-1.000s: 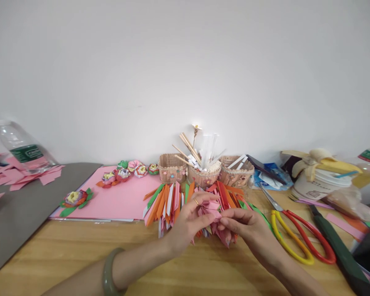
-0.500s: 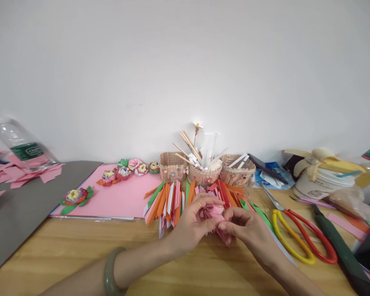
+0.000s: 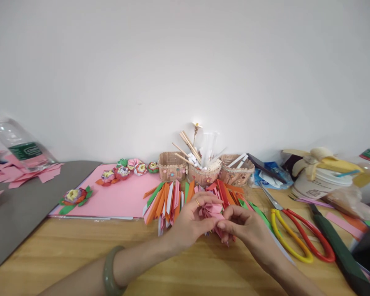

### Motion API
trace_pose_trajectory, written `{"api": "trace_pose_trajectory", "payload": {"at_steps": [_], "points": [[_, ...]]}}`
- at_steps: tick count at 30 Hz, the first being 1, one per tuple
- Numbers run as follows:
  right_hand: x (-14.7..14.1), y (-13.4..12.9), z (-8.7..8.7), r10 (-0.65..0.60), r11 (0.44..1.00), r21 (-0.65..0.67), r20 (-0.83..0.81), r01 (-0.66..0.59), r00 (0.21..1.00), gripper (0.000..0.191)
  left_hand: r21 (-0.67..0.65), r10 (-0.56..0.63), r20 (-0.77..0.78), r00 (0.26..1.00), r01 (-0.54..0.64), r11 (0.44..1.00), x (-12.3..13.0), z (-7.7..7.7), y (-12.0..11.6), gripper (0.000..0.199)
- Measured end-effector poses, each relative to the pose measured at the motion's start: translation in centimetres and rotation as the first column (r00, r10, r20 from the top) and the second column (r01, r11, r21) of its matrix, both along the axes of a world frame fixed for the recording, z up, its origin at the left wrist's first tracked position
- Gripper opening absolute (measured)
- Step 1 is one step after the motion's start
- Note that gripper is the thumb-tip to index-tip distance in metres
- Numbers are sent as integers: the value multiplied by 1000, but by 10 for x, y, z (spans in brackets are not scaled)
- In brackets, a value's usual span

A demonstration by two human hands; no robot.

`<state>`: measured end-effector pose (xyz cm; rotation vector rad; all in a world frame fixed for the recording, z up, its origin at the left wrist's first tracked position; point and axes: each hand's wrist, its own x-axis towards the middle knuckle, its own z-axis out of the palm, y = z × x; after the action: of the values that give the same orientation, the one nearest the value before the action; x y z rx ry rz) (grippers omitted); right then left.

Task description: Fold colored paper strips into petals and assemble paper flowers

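A folded pink paper flower (image 3: 212, 210) is held up between my two hands, just over the wooden table. My left hand (image 3: 193, 220) curls around its left side, thumb in front and fingers behind. With thumb and forefinger, my right hand (image 3: 242, 222) pinches the flower's right edge; the exact folds there are hidden by the fingers. Behind and beneath my hands lie folded paper strips (image 3: 165, 201) in orange, green, white, pink and red. More pink folded paper shows just below the flower.
Small baskets (image 3: 172, 167) holding sticks and tubes line the wall. Finished paper flowers (image 3: 75, 196) lie on pink sheets (image 3: 120, 201) at left. Scissors (image 3: 296, 232), a dark green tool (image 3: 336, 246) and a white tub (image 3: 320, 185) stand or lie at right. A bottle (image 3: 18, 144) leans far left.
The view has shifted very slightly. Both hands keep nearly the same grip on the pink paper flower.
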<state>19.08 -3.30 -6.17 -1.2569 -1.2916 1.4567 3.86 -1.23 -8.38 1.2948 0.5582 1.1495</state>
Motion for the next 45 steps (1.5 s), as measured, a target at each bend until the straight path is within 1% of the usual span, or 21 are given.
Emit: {"api": "trace_pose_trajectory", "payload": {"at_steps": [5,9,11,13,16,18,20,24,29,32,35,39,42,44,45], "points": [[-1,0,-1,-9,1000,21,0,9,1000,39,-2,-24,-28,999,24,1000,0,0,-1,26],[-1,-1,3,19,999,31,26,-19,999,38,-99,-36,24,999,39,994,-1,-1,-1,27],[-1,-1,5,34,999,23,26,-35,999,35,-118,-14,29,999,18,993,0,-1,0,28],[-1,-2,6,41,999,8,22,-42,999,33,-95,35,-5,999,-35,995,1,-3,1,26],[-3,-2,4,39,999,-12,31,-39,999,30,14,125,-69,990,-125,992,2,-5,2,26],[-4,-2,1,24,1000,-1,53,-24,998,28,96,159,-93,983,-150,984,3,-6,2,29],[-4,-1,-3,5,1000,24,75,-7,997,27,133,161,-101,982,-147,980,3,-7,1,31],[-6,-2,-7,3,997,73,94,-10,996,23,127,151,-105,983,-137,982,4,-7,-1,29],[-6,-3,-8,10,994,102,144,-25,990,17,145,157,-103,982,-141,979,4,-8,-1,30],[-5,-4,-9,-13,990,138,169,-11,985,18,146,149,-110,983,-133,980,3,-8,-2,31],[-4,-3,-9,-23,992,126,168,2,986,19,143,145,-129,981,-126,982,2,-7,-2,33],[-3,-1,-7,12,995,96,149,-27,989,24,177,198,-163,967,-169,970,1,-7,-1,31],[-4,0,-8,26,995,95,169,-43,985,27,201,217,-185,959,-179,963,1,-6,-2,29],[-5,-1,-11,-5,991,129,221,-24,975,26,214,216,-201,955,-172,962,2,-6,-5,28],[-6,-2,-12,-43,986,165,259,0,965,25,222,216,-213,953,-168,960,2,-5,-6,28]]}}
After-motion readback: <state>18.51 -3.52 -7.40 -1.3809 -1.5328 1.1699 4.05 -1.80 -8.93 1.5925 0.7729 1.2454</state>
